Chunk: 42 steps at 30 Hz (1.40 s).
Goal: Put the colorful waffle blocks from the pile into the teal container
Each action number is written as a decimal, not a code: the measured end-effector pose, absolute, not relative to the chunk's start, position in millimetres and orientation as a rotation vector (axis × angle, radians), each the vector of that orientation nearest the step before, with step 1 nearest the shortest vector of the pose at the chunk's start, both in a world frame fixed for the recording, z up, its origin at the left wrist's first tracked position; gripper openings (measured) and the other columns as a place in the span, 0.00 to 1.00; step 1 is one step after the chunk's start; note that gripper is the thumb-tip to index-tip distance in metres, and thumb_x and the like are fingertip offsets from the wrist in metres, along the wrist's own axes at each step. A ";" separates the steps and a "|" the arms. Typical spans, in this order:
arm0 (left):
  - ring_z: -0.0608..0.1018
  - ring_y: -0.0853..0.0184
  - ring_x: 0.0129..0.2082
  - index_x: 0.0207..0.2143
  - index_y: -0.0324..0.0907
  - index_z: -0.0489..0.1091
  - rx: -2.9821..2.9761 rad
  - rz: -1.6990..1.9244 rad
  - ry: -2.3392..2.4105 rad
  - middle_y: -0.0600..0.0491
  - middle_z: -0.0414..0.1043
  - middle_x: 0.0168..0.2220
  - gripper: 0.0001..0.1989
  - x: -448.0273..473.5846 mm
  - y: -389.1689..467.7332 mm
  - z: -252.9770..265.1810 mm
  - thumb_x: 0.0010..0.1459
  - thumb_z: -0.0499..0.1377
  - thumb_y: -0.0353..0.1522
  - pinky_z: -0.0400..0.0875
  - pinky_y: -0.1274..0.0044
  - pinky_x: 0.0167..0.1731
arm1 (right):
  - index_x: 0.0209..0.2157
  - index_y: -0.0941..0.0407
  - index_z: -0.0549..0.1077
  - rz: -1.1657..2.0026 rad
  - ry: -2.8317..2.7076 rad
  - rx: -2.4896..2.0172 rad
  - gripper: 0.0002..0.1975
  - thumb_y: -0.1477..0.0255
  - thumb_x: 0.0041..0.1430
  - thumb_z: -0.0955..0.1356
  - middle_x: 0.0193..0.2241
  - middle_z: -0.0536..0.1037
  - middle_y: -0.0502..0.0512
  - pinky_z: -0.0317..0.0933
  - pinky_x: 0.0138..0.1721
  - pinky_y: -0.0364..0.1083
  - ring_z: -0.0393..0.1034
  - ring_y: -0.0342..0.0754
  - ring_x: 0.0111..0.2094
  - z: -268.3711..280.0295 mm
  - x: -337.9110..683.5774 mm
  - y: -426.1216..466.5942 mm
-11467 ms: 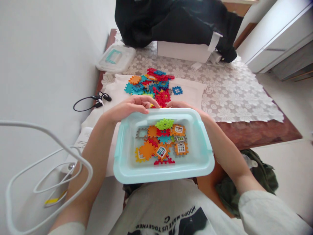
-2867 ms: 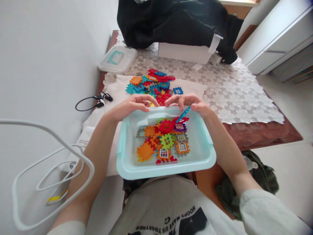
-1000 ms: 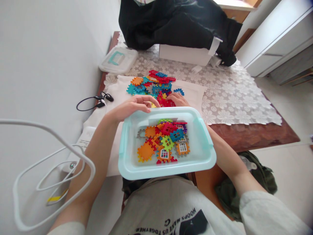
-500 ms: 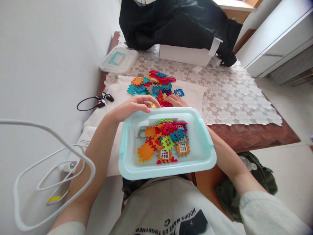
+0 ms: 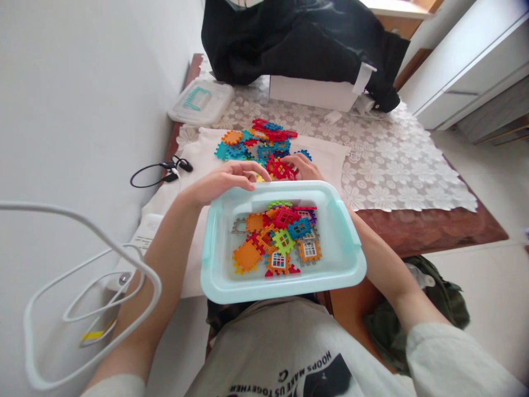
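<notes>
My left hand (image 5: 233, 179) lies at the far rim of a pale turquoise plastic box (image 5: 276, 290). Its fingers are loosely bent and apart, with the thumb touching the rim. Beyond the same rim, my right hand (image 5: 305, 164) has its fingertips closed on a red window-shaped building tile (image 5: 282, 170) at the near side of a pile. The box rim hides part of that hand. Inside the box lie several interlocking tiles, among them an orange tile (image 5: 247, 256), a green window tile (image 5: 283, 241) and a blue tile (image 5: 300, 227). The pile beyond holds blue tiles (image 5: 268, 150).
Black headphones (image 5: 169, 168) lie left of the pile. A clear lid (image 5: 202, 102) with a turquoise handle rests by the wall. Farther back, black cloth (image 5: 306, 44) drapes over a white box (image 5: 312, 92). A white cable (image 5: 157, 292) loops at the left.
My right hand has shifted slightly right, and its fingers have lifted, leaving more of the red tile in sight. My left hand and the plastic box stay in place.
</notes>
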<state>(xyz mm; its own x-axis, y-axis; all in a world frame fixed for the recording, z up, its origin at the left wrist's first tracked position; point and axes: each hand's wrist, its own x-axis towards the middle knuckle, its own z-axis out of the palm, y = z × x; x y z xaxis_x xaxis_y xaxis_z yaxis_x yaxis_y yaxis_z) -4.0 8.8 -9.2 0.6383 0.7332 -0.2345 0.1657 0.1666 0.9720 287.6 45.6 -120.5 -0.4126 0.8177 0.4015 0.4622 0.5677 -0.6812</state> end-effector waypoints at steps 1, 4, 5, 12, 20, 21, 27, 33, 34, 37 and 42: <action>0.64 0.72 0.25 0.46 0.40 0.81 1.372 0.479 0.829 0.57 0.64 0.27 0.17 -3.9 8.7 -9.0 0.51 0.69 0.31 0.55 0.80 0.25 | 0.55 0.52 0.78 0.631 -1.991 -1.031 0.27 0.54 0.58 0.77 0.52 0.82 0.62 0.71 0.57 0.58 0.77 0.58 0.52 -120.1 286.3 47.1; 0.64 0.72 0.25 0.46 0.40 0.81 1.363 0.477 0.823 0.57 0.65 0.28 0.17 -3.2 8.5 -8.9 0.51 0.69 0.31 0.55 0.80 0.24 | 0.49 0.49 0.76 0.762 -1.728 -0.998 0.26 0.50 0.56 0.79 0.46 0.82 0.55 0.75 0.46 0.52 0.78 0.54 0.46 -116.5 284.3 52.1; 0.64 0.72 0.25 0.45 0.40 0.81 1.361 0.477 0.821 0.57 0.65 0.28 0.17 -2.9 8.5 -8.8 0.51 0.69 0.31 0.55 0.80 0.24 | 0.48 0.48 0.75 0.824 -1.653 -0.963 0.26 0.49 0.55 0.79 0.45 0.81 0.54 0.76 0.44 0.51 0.78 0.52 0.45 -113.7 284.6 53.2; 0.63 0.72 0.24 0.44 0.39 0.81 1.364 0.484 0.830 0.58 0.63 0.27 0.17 -2.3 9.0 -8.0 0.50 0.69 0.31 0.53 0.79 0.24 | 0.47 0.45 0.74 1.140 -1.347 -0.680 0.29 0.45 0.51 0.80 0.46 0.82 0.53 0.79 0.52 0.58 0.81 0.55 0.47 -72.2 293.3 33.6; 0.63 0.71 0.25 0.46 0.40 0.81 1.361 0.478 0.840 0.58 0.63 0.26 0.18 -3.1 9.1 -10.9 0.51 0.69 0.32 0.54 0.78 0.25 | 0.41 0.50 0.79 1.387 -1.562 -0.448 0.34 0.36 0.47 0.79 0.45 0.84 0.59 0.79 0.53 0.57 0.83 0.56 0.47 -54.5 291.3 7.4; 0.63 0.71 0.25 0.46 0.40 0.81 1.358 0.477 0.842 0.58 0.62 0.26 0.18 -3.1 8.9 -10.9 0.51 0.69 0.32 0.53 0.78 0.25 | 0.40 0.50 0.80 1.393 -1.570 -0.461 0.36 0.32 0.49 0.75 0.44 0.84 0.59 0.78 0.54 0.58 0.83 0.57 0.48 -56.3 290.9 10.6; 0.63 0.71 0.25 0.47 0.41 0.81 1.399 0.455 0.834 0.57 0.62 0.27 0.17 -4.7 10.4 -11.1 0.53 0.68 0.32 0.53 0.78 0.25 | 0.57 0.46 0.79 0.821 -1.765 -0.951 0.34 0.36 0.68 0.62 0.61 0.80 0.59 0.69 0.67 0.62 0.74 0.60 0.65 -91.0 292.8 45.9; 0.63 0.71 0.26 0.46 0.41 0.81 1.416 0.467 0.827 0.57 0.63 0.28 0.17 -5.6 10.9 -11.2 0.53 0.69 0.32 0.53 0.78 0.25 | 0.69 0.45 0.72 0.398 -2.316 -1.259 0.31 0.56 0.67 0.74 0.76 0.64 0.58 0.50 0.76 0.71 0.54 0.69 0.77 -142.1 287.9 60.4; 0.63 0.71 0.25 0.46 0.41 0.81 1.413 0.465 0.828 0.57 0.63 0.28 0.17 -5.1 10.3 -10.4 0.53 0.69 0.32 0.53 0.78 0.25 | 0.68 0.45 0.74 0.388 -2.345 -1.247 0.29 0.59 0.67 0.74 0.75 0.66 0.59 0.53 0.75 0.70 0.57 0.68 0.76 -146.1 287.5 61.9; 0.63 0.71 0.25 0.45 0.41 0.81 1.389 0.466 0.836 0.57 0.63 0.27 0.17 -3.2 8.1 -7.6 0.51 0.69 0.32 0.53 0.78 0.24 | 0.60 0.47 0.80 0.349 -2.347 -1.176 0.22 0.62 0.66 0.75 0.66 0.77 0.60 0.61 0.70 0.63 0.68 0.65 0.68 -149.0 288.6 66.6; 0.63 0.71 0.25 0.45 0.40 0.81 1.364 0.471 0.841 0.58 0.63 0.26 0.17 -1.6 7.4 -6.2 0.50 0.69 0.32 0.54 0.78 0.24 | 0.59 0.48 0.79 0.320 -2.275 -1.191 0.24 0.57 0.64 0.76 0.56 0.81 0.61 0.67 0.62 0.59 0.74 0.63 0.57 -145.2 291.3 68.6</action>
<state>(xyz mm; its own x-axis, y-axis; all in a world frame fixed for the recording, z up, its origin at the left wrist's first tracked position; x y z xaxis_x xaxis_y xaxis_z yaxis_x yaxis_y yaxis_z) -1.6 7.4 -6.2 0.6338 0.7326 -0.2482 0.1721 0.1792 0.9686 291.3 68.6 -145.2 -0.4585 0.8137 0.3573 0.6836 0.5799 -0.4433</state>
